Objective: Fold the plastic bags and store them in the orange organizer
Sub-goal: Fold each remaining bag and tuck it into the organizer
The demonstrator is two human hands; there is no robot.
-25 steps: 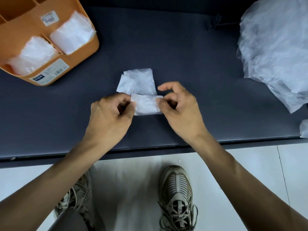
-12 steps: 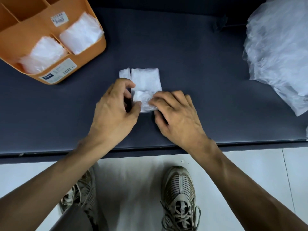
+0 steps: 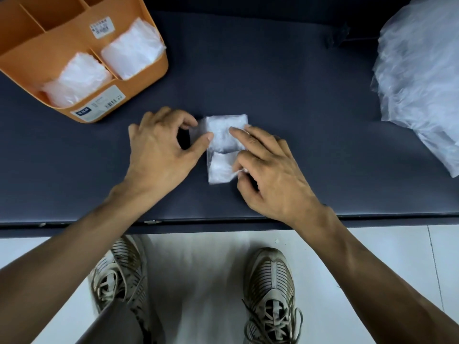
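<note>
Organizer point(image 3: 139, 78) labels: txt unreadable.

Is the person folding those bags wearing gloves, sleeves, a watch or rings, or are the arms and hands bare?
Both are bare. The left hand and right hand show no gloves, and I see no rings. Neither wrist carries a watch or band, and both forearms are uncovered right to the picture's edge, so no sleeves appear. Nails look short and unpainted.

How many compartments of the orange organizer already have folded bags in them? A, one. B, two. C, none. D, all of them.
B: the two front compartments of the orange organizer each hold folded bags, while the compartments behind them show only bare orange walls.
</note>
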